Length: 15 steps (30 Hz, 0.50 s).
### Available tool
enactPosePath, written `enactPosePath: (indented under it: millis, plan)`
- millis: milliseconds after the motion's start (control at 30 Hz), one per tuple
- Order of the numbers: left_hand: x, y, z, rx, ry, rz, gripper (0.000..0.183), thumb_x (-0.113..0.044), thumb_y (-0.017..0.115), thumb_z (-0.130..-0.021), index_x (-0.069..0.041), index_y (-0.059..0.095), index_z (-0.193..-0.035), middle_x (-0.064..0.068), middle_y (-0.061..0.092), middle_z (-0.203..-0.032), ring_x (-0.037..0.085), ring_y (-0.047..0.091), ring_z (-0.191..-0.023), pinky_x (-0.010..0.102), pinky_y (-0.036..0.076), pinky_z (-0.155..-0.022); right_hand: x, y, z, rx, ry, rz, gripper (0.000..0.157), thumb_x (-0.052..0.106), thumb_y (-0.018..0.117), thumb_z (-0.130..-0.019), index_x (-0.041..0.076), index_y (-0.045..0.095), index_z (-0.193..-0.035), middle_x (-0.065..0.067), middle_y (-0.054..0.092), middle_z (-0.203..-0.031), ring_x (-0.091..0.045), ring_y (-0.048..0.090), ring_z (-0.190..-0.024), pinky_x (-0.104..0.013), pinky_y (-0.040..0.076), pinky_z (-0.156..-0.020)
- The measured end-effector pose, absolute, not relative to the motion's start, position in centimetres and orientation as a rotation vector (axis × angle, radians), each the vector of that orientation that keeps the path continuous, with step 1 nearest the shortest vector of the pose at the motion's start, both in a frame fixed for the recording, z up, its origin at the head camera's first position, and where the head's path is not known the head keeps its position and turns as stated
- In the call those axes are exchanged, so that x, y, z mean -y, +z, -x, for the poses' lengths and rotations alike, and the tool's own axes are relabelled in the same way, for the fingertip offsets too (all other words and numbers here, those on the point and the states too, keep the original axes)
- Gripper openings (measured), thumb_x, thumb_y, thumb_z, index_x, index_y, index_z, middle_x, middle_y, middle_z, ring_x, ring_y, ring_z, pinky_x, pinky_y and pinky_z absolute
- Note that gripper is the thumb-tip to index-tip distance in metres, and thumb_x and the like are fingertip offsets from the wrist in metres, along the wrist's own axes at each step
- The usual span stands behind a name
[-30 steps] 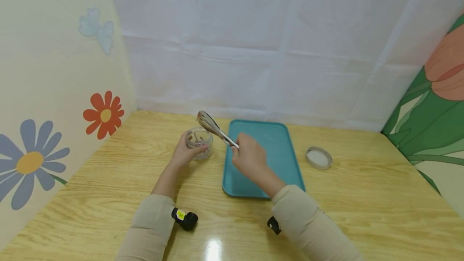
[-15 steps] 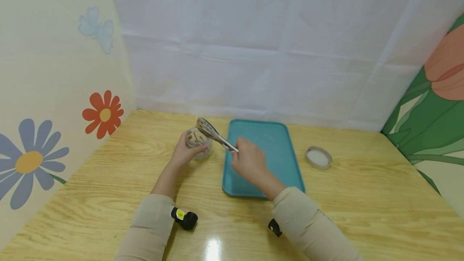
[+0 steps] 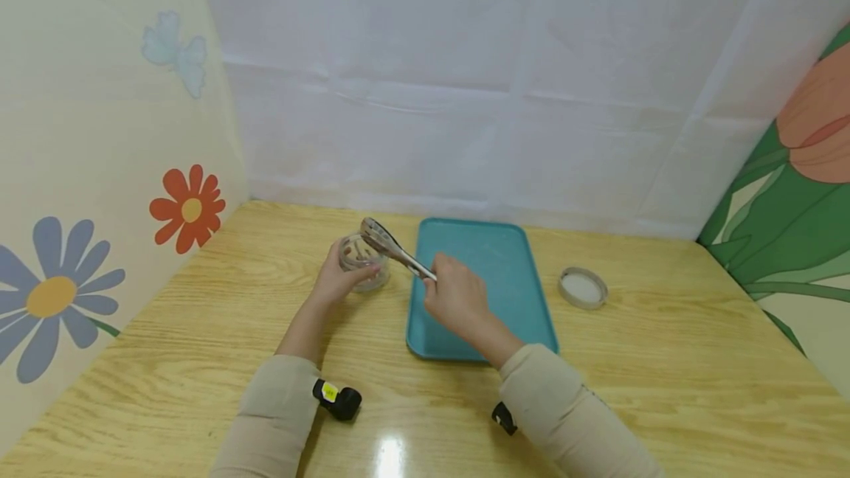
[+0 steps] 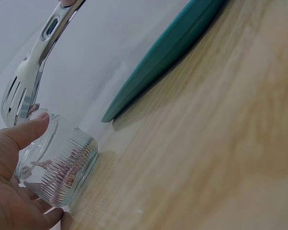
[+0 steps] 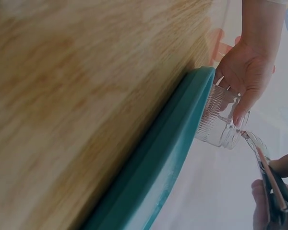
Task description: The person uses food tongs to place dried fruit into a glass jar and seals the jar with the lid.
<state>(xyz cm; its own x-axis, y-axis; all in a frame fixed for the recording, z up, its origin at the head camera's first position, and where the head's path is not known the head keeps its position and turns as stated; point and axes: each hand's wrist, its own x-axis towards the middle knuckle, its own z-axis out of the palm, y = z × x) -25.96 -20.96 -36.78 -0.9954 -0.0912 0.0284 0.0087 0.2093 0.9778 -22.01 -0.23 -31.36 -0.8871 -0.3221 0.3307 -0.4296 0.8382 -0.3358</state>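
My left hand (image 3: 334, 279) grips a clear ribbed glass jar (image 4: 81, 148) that stands on the wooden table. Small reddish-brown pieces (image 4: 69, 167) lie in the jar, too blurred to identify. A pair of metal tongs (image 3: 406, 258) with slotted heads is held in my right hand (image 3: 457, 293), above the left side of the teal tray. The tong heads are just over the jar's mouth. In the left wrist view a small reddish piece (image 4: 33, 108) shows at the tong heads, by the jar's rim; whether they pinch it is hard to tell.
The teal tray (image 3: 514, 293) lies right of the jar, under my right hand. Farther right, a round lid (image 3: 583, 289) rests on the table (image 3: 664, 360). A white cloth (image 3: 465, 94) hangs behind, with painted panels at both sides.
The tongs have come down a little toward the jar's mouth, mostly in the first half second. My left hand and the jar have stayed in place.
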Motion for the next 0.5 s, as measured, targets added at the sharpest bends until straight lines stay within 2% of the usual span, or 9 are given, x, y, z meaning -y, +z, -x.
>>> enactPosePath:
  millis: [500]
  plan:
    - [20.98,-36.77,25.94,2.384,-1.906,-0.074,0.087,-0.017,0.068,-0.076,-0.008,0.009,-0.138,0.022,0.014,-0.138,0.036,0.022,-0.121,0.040,0.024,-0.096,0.18,-31.34,21.96,2.755,0.597,-0.581,0.017,0.018,0.055,-0.085,0.013,0.044,-0.073,0.003,0.042,-0.061,-0.013,0.040,-0.049,-0.027,0.032,-0.040]
